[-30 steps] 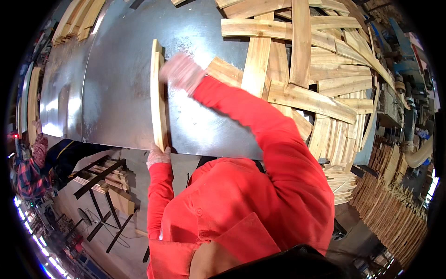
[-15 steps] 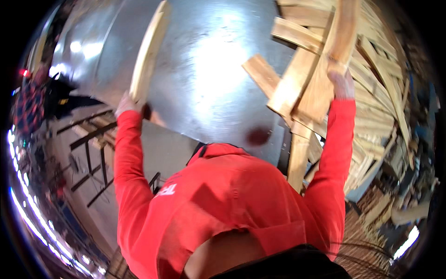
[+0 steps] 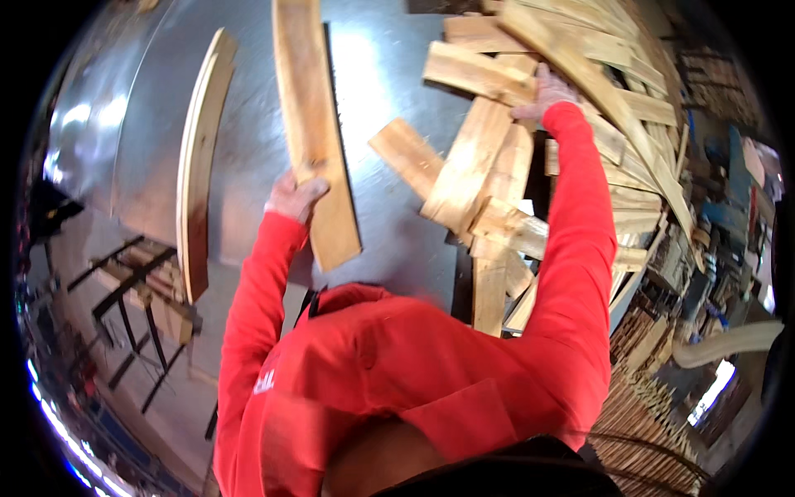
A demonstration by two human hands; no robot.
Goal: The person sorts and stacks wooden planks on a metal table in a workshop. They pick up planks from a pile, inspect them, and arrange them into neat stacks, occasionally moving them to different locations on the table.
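Left hand grips a long plank at centre top. Right hand, seemingly flat, presses the board pile upper right, which could slide if nudged.

A shiny sheet-metal table is seen under bright glare. Dark metal trestle frames are set on a grey concrete floor at left. Stacked wooden slats and a pale duct hose are seen at right

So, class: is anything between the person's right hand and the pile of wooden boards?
Nothing visible. The right hand already rests on the pile of wooden boards. The left hand grips a separate plank over the metal table.
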